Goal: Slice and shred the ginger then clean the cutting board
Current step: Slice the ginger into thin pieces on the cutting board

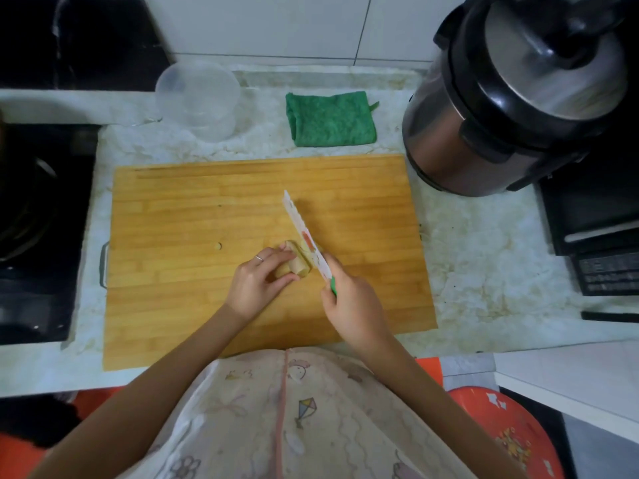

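A pale ginger piece [298,262] lies near the middle of the wooden cutting board [193,216]. My left hand [257,283] grips it from the left, fingers curled over it. My right hand [349,299] holds the green handle of a white knife [302,236]. The blade runs up and to the left, its edge set against the right end of the ginger. A small round ginger slice [217,246] sits alone on the board to the left.
A folded green cloth [330,119] and a clear plastic container [198,98] lie behind the board. A steel pressure cooker [511,98] stands at the back right, a black stove [34,229] at the left, a black appliance [594,216] at the right.
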A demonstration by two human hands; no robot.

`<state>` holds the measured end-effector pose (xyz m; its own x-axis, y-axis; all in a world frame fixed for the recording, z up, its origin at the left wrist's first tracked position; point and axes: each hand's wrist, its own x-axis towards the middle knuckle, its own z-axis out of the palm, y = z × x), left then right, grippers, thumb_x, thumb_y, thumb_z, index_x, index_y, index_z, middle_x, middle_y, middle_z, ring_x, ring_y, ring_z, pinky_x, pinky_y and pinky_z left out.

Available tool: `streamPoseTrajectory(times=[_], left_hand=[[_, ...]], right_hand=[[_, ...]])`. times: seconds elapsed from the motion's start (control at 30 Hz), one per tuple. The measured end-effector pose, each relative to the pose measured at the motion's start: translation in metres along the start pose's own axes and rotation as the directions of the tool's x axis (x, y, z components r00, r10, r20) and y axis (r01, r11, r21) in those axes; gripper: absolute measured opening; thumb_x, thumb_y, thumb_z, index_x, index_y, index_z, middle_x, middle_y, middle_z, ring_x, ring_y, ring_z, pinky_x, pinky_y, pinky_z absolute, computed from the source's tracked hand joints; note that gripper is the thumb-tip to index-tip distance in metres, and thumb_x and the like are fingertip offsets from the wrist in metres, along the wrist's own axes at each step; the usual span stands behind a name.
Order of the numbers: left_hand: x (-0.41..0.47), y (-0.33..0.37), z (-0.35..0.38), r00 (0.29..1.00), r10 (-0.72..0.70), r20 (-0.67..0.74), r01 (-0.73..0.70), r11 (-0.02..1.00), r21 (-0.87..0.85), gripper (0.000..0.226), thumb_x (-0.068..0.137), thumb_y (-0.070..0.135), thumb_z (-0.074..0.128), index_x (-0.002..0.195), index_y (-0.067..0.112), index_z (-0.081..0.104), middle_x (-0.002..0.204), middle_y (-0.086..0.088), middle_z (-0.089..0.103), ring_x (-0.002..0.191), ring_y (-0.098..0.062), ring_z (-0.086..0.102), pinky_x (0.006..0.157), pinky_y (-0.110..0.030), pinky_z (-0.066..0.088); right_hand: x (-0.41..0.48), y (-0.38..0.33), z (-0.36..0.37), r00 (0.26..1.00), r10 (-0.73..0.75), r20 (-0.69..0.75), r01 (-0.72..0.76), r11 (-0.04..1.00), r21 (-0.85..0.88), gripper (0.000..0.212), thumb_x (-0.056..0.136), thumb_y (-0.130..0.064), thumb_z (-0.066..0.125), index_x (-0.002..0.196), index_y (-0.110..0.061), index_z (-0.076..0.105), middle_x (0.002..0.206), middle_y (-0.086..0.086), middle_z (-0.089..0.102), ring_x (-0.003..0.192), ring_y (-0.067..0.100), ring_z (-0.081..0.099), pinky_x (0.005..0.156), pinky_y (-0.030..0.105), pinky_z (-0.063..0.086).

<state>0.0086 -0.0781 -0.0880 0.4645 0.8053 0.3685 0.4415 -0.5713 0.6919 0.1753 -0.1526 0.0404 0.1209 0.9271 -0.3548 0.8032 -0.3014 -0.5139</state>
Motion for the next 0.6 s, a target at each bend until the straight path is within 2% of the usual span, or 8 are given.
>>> streamPoseTrajectory(times=[0.07, 0.13, 0.2, 0.4, 0.6], left_hand=[[0.001, 0.0, 0.0, 1.0, 0.0, -0.003, 0.0, 1.0, -0.009, 0.037, 0.081, 0.039, 0.069, 0.108, 0.015, 0.064, 0.105, -0.006, 0.069, 0.103, -0.011, 0.063, 0.081, -0.024, 0.052], [0.002, 0.001, -0.001, 1.0, -0.002, -0.001, 0.002, 1.0, -0.011, 0.036, 0.081, 0.039, 0.069, 0.108, 0.015, 0.064, 0.105, -0.006, 0.069, 0.102, -0.01, 0.062, 0.082, -0.021, 0.05], [0.003, 0.003, -0.001, 1.0, -0.002, 0.0, 0.002, 1.0, -0.011, 0.034, 0.082, 0.04, 0.067, 0.106, 0.016, 0.063, 0.104, -0.005, 0.069, 0.102, -0.009, 0.061, 0.085, -0.014, 0.046], [0.003, 0.004, -0.001, 0.999, 0.003, -0.038, -0.003, 1.0, -0.018, 0.03, 0.089, 0.047, 0.058, 0.101, 0.019, 0.057, 0.097, -0.008, 0.068, 0.092, -0.01, 0.06, 0.078, -0.011, 0.043], [0.001, 0.003, 0.001, 0.999, -0.017, -0.05, 0.016, 1.0, -0.02, 0.036, 0.093, 0.053, 0.05, 0.102, 0.019, 0.057, 0.099, -0.009, 0.069, 0.093, -0.014, 0.06, 0.073, -0.024, 0.048]], right_hand=[[-0.004, -0.001, 0.002, 0.999, -0.007, 0.036, 0.008, 1.0, -0.02, 0.054, 0.094, -0.016, 0.043, 0.146, -0.024, 0.031, 0.06, -0.002, 0.044, 0.056, 0.019, 0.045, 0.05, 0.027, 0.026], [-0.011, -0.003, 0.003, 0.998, -0.021, 0.058, 0.023, 0.999, -0.027, 0.055, 0.094, -0.016, 0.043, 0.147, -0.025, 0.029, 0.076, 0.008, 0.058, 0.072, 0.029, 0.056, 0.059, 0.03, 0.031], [-0.015, -0.004, 0.004, 0.998, -0.01, 0.069, 0.013, 0.998, -0.057, 0.055, 0.095, -0.016, 0.042, 0.147, -0.025, 0.027, 0.089, 0.014, 0.063, 0.084, 0.034, 0.06, 0.062, 0.032, 0.032], [-0.019, -0.013, 0.013, 0.997, -0.024, 0.068, 0.033, 0.989, -0.142, 0.056, 0.096, -0.015, 0.039, 0.147, -0.024, 0.02, 0.087, 0.01, 0.061, 0.083, 0.03, 0.063, 0.066, 0.038, 0.045], [-0.023, -0.024, 0.019, 0.998, 0.036, 0.042, -0.025, 0.972, -0.233, 0.053, 0.096, -0.01, 0.037, 0.146, -0.025, 0.023, 0.092, 0.009, 0.063, 0.083, 0.029, 0.066, 0.058, 0.031, 0.035]])
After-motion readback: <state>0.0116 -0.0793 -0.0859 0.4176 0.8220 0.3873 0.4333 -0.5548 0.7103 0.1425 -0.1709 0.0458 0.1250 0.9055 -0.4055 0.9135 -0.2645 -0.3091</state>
